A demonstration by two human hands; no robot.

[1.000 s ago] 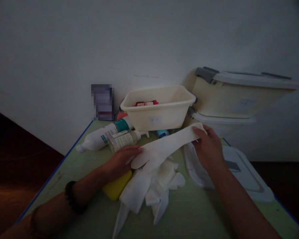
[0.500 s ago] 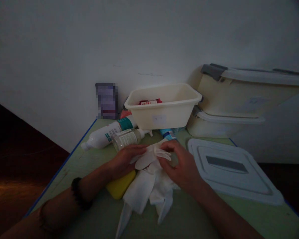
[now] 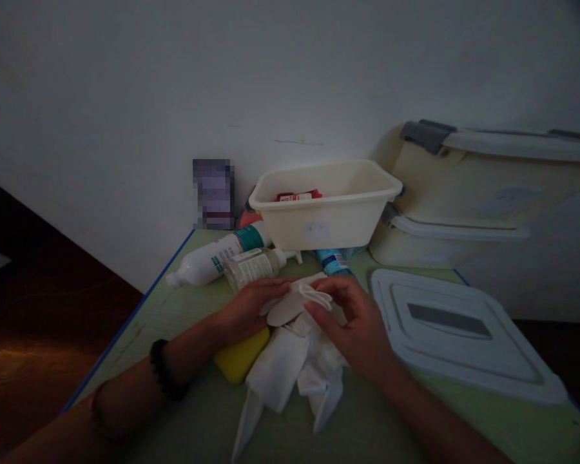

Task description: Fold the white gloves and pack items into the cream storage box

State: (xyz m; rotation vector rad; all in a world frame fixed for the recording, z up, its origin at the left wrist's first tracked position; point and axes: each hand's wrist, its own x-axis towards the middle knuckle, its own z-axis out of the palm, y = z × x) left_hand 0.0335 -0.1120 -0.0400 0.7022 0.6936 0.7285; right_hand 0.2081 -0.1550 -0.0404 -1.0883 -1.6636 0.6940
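Between my hands is a white glove, its finger end folded or bunched near the middle. My left hand grips its left end, thumb on top. Fingers of my right hand pinch the folded part from the right. Below it, more crumpled white gloves lie on the table, one finger trailing toward me. A yellow sponge-like block sits under my left hand. Just beyond are a clear pump bottle and a white bottle with a teal band, both lying on their sides.
An open cream bin holds a red packet at the back. Stacked lidded boxes stand right of it. A pale lid lies flat on the right. A blue tube-like item lies before the bin, and a blurred dark box stands at the wall.
My right hand has come left from the glove's far end to its middle, and the stretched glove is now folded over. My left hand keeps its hold. The view has shifted slightly left.
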